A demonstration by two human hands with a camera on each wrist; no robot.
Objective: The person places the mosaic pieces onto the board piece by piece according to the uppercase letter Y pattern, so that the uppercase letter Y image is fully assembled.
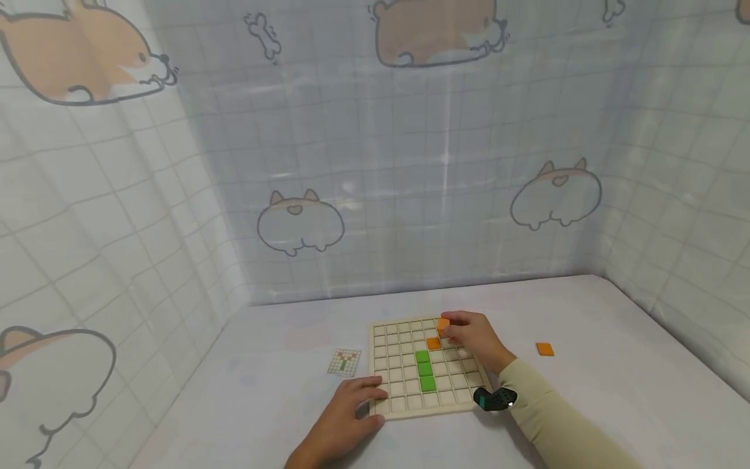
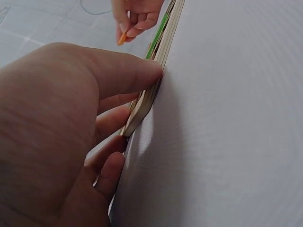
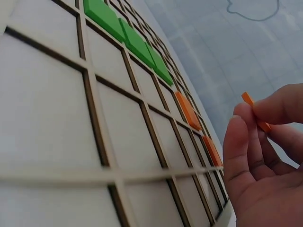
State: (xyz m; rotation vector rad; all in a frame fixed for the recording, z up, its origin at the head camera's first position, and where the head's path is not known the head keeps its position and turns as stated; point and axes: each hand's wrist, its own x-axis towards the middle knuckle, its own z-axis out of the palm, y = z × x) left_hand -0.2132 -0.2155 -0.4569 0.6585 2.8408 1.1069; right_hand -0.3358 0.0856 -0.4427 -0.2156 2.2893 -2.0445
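A pale square grid board (image 1: 389,405) lies on the table, with a column of green tiles (image 1: 424,369) in its cells. Beyond them an orange tile (image 1: 433,343) sits in a cell, and another orange tile (image 3: 212,150) lies farther along the board. My right hand (image 1: 473,335) pinches a thin orange tile (image 3: 263,126) between thumb and fingers, over the far right part of the board. At the near left corner, my left hand (image 1: 348,410) rests with its fingertips on the rim and thumb (image 2: 147,73) against the front edge.
To the left of the board lies a small pattern card (image 1: 344,362) with a printed grid. A loose orange tile (image 1: 544,349) is on the table at the right. Patterned curtains (image 1: 398,195) enclose the table at back and sides.
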